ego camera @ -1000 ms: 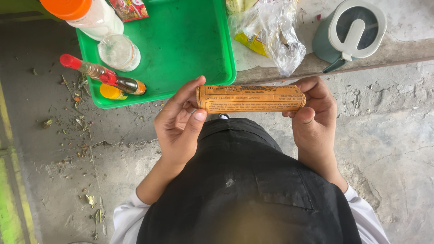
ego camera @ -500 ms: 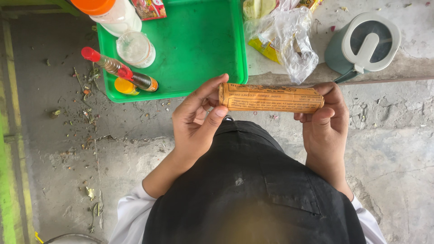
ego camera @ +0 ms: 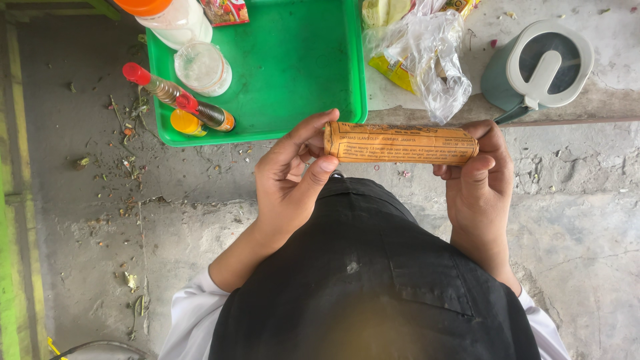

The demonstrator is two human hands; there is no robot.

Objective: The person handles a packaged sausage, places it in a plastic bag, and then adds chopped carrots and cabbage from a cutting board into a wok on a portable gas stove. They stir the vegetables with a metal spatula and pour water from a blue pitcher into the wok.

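Note:
A long orange-brown paper-wrapped roll (ego camera: pixel 401 143) with small print lies level between my two hands, in front of my black apron. My left hand (ego camera: pixel 291 179) pinches its left end with thumb and fingers. Its right end rests in my right hand (ego camera: pixel 480 179), fingers curled around it. Just beyond the roll is a green plastic tray (ego camera: pixel 300 73) on the concrete floor.
On the tray lie two red-capped bottles (ego camera: pixel 175 97), a small orange-capped jar (ego camera: pixel 185 123), a clear lidded cup (ego camera: pixel 203 68) and a white bottle with an orange cap (ego camera: pixel 170 17). A clear plastic bag (ego camera: pixel 423 57) and a teal jug with a white lid (ego camera: pixel 541 65) sit at right. Debris litters the floor at left.
The view has drifted slightly, so the tray and jug sit a little differently in frame. Both hands keep holding the roll level in the same grip.

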